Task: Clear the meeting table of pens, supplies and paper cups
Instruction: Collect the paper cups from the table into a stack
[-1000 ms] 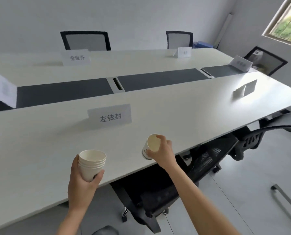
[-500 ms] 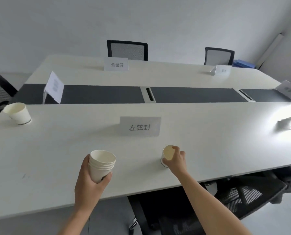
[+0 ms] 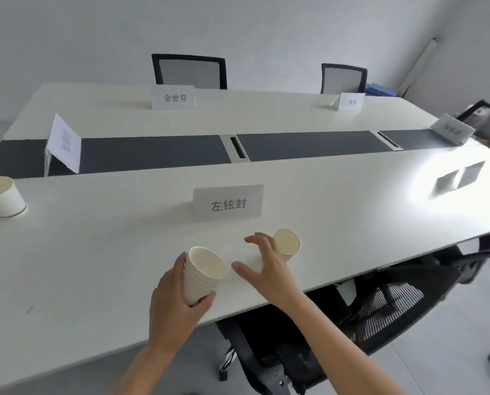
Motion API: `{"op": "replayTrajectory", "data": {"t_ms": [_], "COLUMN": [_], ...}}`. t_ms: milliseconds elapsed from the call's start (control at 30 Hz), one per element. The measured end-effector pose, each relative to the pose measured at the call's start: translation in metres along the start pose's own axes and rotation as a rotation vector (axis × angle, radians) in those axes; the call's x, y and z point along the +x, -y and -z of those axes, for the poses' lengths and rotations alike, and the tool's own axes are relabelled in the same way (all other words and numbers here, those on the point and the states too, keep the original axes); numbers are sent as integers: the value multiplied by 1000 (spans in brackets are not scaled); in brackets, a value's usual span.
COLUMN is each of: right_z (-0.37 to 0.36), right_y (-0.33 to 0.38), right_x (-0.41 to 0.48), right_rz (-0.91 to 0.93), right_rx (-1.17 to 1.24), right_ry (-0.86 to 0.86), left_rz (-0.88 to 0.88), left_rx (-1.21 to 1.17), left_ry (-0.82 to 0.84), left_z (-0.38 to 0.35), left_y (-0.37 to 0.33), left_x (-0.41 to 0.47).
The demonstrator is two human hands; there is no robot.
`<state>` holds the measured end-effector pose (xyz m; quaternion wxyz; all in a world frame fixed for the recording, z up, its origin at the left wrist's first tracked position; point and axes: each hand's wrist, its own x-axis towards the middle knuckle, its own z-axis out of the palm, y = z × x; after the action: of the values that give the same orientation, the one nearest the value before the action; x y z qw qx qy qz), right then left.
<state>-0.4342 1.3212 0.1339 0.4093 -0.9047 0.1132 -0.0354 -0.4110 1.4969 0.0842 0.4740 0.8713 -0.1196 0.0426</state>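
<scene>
My left hand (image 3: 178, 306) grips a stack of nested white paper cups (image 3: 202, 273), tilted a little to the right, above the near part of the white meeting table (image 3: 95, 252). A single paper cup (image 3: 287, 243) stands on the table just right of my right hand (image 3: 266, 266). That hand is open with fingers spread, between the stack and the single cup, and holds nothing. Another paper cup (image 3: 1, 196) stands at the table's far left.
Several name cards stand on the table; the nearest name card (image 3: 228, 203) is just behind the cups. A dark strip (image 3: 152, 151) with cable ports runs down the middle. Black mesh chairs stand behind the table, and a chair (image 3: 366, 315) sits below its near edge.
My right hand has let go of the single cup, which now stands on the table, and has opened to the cup's left. The view has swung left.
</scene>
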Motion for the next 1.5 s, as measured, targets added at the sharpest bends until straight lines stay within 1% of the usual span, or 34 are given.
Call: {"op": "replayTrajectory", "data": {"t_ms": [67, 100, 133, 200, 333, 500, 667, 767, 933, 1133, 1233, 1367, 1500], "right_z": [-7, -11, -13, -11, 6, 33, 68, 93, 135, 164, 173, 185, 204], "right_y": [14, 18, 21, 22, 20, 21, 7, -10, -57, -105, -121, -143, -166], "right_x": [-17, -25, -32, -44, -70, -108, -165, -209, -305, -406, -437, -463, -475], "right_rz": [26, 28, 25, -20, -129, -127, -123, -160, -254, -367, -391, -423, -456], "right_rx": [36, 43, 44, 70, 197, 300, 391, 438, 535, 616, 632, 690, 656], "right_ry": [121, 145, 132, 26, -188, -419, -603, -668, -781, -907, -974, -1052, -1093], "left_rz": [-117, -169, -219, -314, -483, -667, -824, -862, -832, -862, -897, -962, -949], "left_rx": [65, 90, 107, 117, 54, 8, -80, -128, -276, -356, -344, -338, -362], "left_ry": [71, 102, 129, 167, 197, 230, 306, 375, 523, 697, 794, 863, 912], "left_z": [-7, -10, -12, -15, -24, -38, -57, -78, -123, -170, -190, -219, -247], "left_y": [-3, -5, -7, -13, -36, -80, -129, -158, -206, -248, -264, -282, -298], "left_x": [2, 3, 5, 7, 10, -3, -43, -83, -176, -270, -296, -319, -334]}}
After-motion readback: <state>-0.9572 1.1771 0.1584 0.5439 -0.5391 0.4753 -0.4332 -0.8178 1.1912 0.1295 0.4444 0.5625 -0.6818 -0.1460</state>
